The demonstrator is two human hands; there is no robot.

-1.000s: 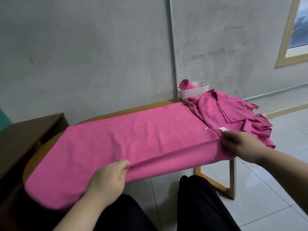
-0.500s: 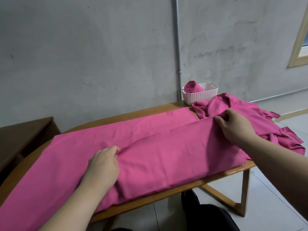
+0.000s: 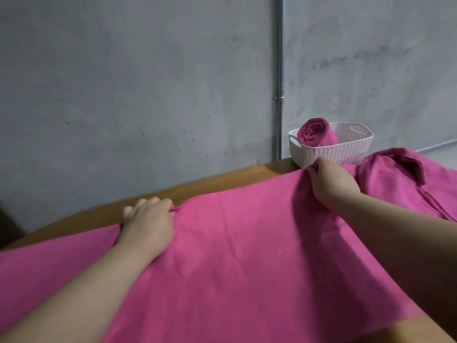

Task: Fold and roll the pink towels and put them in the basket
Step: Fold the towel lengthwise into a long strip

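Note:
A large pink towel (image 3: pixel 235 243) lies spread over the wooden table (image 3: pixel 222 181), folded lengthwise. My left hand (image 3: pixel 148 219) pinches its folded edge near the table's far side. My right hand (image 3: pixel 331 181) grips the same edge further right, just in front of the white basket (image 3: pixel 346 152). One rolled pink towel (image 3: pixel 317 133) stands in the basket's left part. A crumpled heap of more pink towels (image 3: pixel 408 179) lies at the right, behind my right forearm.
A grey concrete wall with a vertical metal pipe (image 3: pixel 279 78) runs right behind the table. The basket stands at the table's far edge against the wall. A dark piece of furniture (image 3: pixel 7 231) shows at the far left.
Both hands have carried the towel's near edge up from the front of the table and over to the far side, folding the towel in half. The camera has moved closer.

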